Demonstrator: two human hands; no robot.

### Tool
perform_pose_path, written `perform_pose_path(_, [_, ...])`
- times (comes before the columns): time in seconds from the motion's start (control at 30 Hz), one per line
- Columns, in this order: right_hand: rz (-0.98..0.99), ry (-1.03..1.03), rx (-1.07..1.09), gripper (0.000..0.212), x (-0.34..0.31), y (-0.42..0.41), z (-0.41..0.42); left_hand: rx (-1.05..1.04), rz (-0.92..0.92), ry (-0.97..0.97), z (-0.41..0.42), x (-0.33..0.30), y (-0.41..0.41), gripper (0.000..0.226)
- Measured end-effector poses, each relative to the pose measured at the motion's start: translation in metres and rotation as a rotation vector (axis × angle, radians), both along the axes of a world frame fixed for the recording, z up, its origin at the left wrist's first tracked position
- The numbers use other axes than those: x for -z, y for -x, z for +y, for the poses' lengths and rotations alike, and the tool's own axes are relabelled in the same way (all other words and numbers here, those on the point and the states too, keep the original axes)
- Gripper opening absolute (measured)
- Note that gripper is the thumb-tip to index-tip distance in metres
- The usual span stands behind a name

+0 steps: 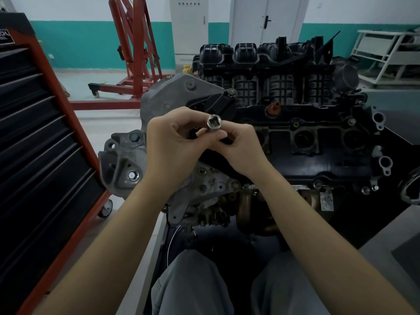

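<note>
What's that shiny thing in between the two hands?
A silver socket, square hole up, sits between the left hand and the right hand. Both hands pinch it. The head view shows this.

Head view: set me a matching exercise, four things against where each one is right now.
Things:
1. socket
2. tool cabinet
3. red hoist
4. intake manifold

Places:
A. along the far side of the engine
B. pinched between the left hand and right hand
C. at the left edge, drawers shut
D. on the floor at the back left

Pairs: 1-B, 2-C, 3-D, 4-A
</note>
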State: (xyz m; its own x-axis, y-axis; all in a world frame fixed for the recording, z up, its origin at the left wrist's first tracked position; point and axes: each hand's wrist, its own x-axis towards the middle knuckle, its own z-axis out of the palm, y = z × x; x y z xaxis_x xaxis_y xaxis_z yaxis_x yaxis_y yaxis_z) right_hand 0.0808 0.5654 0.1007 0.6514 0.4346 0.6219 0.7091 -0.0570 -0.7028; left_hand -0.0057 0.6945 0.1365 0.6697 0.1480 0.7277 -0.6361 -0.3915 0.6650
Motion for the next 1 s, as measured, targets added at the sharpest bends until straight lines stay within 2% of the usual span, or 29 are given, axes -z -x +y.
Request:
perform_pose_path(0.17, [0.032,-0.032,-0.009,0.016,0.0015,-0.0001,0.0008,0.135,0.060,0.045,0.0028,-0.0009,0.0010,0.028])
perform_pose_path(0.27, [0.013,-0.054,0.020,0.014,0.0009,-0.0003,0.0017,0.033,0.050,-0.031,0.0001,-0.0009,0.0008,0.025])
perform_pose_path(0.33, [0.004,-0.058,0.015,0.015,0.0004,-0.0002,0.0014,-0.026,0.043,-0.009,-0.0017,-0.0004,0.0006,0.025])
perform_pose_path(0.53, [-0.002,-0.034,-0.029,0.020,0.0009,0.0010,0.0011,0.140,0.078,0.029,0.0032,-0.0034,0.0018,0.032])
perform_pose_path(0.73, [0.018,-0.047,0.008,0.014,0.0011,-0.0002,0.0018,-0.030,-0.004,-0.004,-0.0012,0.0006,0.0011,0.028])
perform_pose_path(0.93, [-0.004,-0.016,-0.030,0.024,-0.0005,0.0020,0.0012,0.127,0.062,0.054,0.0010,0.0003,0.0019,0.034])
perform_pose_path(1.0, [0.013,-0.027,-0.007,0.019,-0.0011,0.0015,0.0021,0.100,0.056,0.016,0.0010,0.0000,0.0015,0.033])
